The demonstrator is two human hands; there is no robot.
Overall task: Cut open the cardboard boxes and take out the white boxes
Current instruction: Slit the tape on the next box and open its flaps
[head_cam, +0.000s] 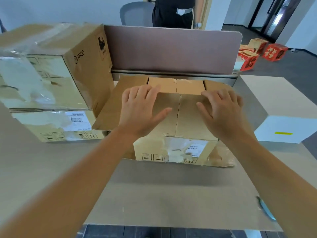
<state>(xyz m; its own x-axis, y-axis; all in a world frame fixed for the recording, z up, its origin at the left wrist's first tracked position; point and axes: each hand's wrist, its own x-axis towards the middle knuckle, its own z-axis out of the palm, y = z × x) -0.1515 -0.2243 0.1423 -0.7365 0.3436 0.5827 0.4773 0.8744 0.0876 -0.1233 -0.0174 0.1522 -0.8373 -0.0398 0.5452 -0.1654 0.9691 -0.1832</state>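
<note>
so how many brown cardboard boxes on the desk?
3. Two stacked at left: the upper PICO box on a lower box. The third sits centre, under both hands. More may be hidden behind the stack.

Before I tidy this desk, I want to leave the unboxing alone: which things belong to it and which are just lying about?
Belongs to the job:
cardboard box under both hands
left hand
right hand
stacked cardboard boxes
white box
flat cardboard sheet

Just lying about:
red boxes on the floor
grey chair
desk divider
</note>
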